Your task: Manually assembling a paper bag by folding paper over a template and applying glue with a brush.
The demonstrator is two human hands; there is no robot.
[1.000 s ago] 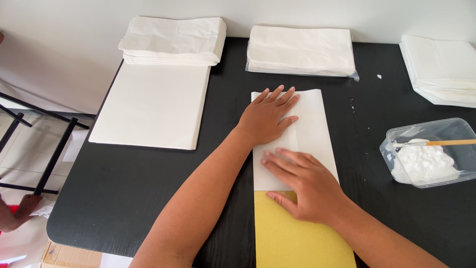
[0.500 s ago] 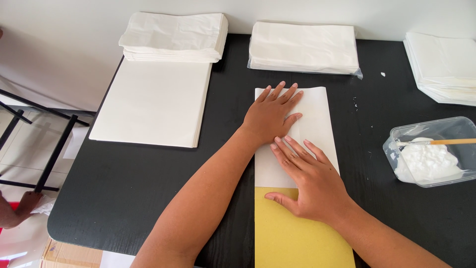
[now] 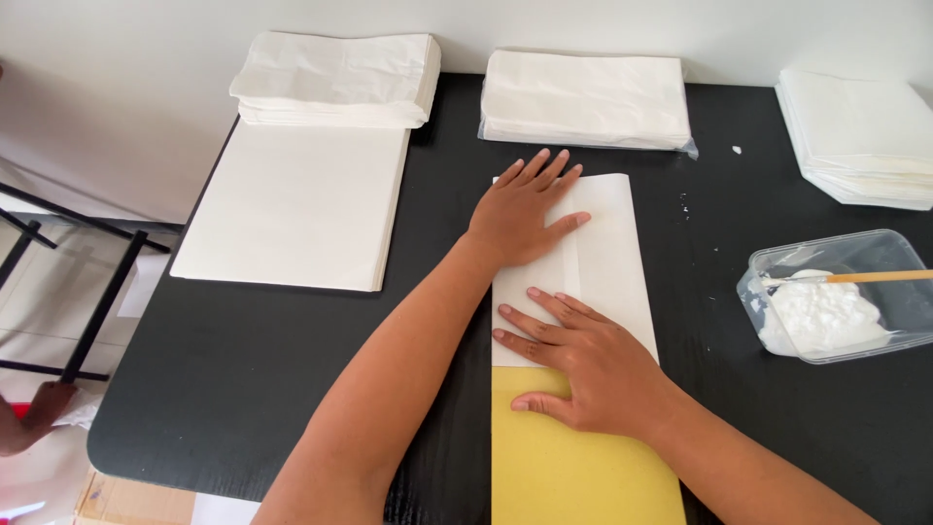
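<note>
A folded white paper sheet lies on a yellow board on the black table. My left hand rests flat on the upper left part of the white paper, fingers spread. My right hand lies flat across the paper's lower edge, fingers pointing left, its thumb on the yellow board. Neither hand holds anything.
Stacks of white paper lie at the back left, back middle and far right. A large flat white stack lies at the left. A clear tub of white paste with a wooden-handled brush stands at the right.
My right hand has slid left along the paper's lower part and turned more sideways. My left hand has stayed pressed on the paper's upper part.
</note>
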